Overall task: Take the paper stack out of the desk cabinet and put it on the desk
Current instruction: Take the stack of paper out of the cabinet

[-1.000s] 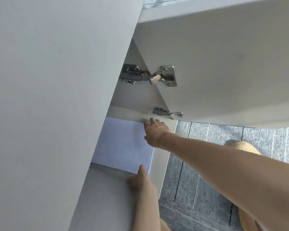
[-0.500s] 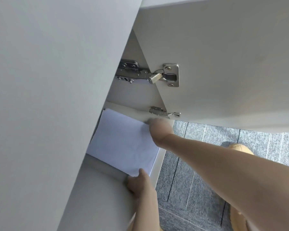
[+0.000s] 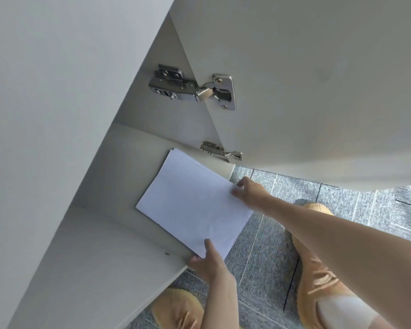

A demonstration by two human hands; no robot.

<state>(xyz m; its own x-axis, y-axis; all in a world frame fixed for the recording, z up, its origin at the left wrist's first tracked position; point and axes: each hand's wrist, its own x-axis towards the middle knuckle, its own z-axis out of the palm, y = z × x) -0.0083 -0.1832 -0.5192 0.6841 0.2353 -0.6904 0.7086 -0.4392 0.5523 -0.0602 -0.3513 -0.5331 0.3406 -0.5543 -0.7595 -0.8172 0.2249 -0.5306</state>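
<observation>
A white paper stack [image 3: 195, 200] lies flat, half out over the front edge of the desk cabinet's floor [image 3: 119, 184]. My left hand [image 3: 209, 262] grips its near corner, thumb on top. My right hand [image 3: 252, 192] pinches the stack's far right edge. The stack's right part hangs over the carpet. The desk top is not in view.
The open cabinet door [image 3: 306, 79] hangs above right on two metal hinges [image 3: 195, 87]. A white panel [image 3: 45, 115] fills the left. A lower shelf [image 3: 93, 269] sits in front. Grey carpet [image 3: 271, 245] and my tan shoes [image 3: 318, 269] lie below.
The paper stack has slid outward from the cabinet toward me, and both hands now hold its edges; before, the right hand only touched its far corner.
</observation>
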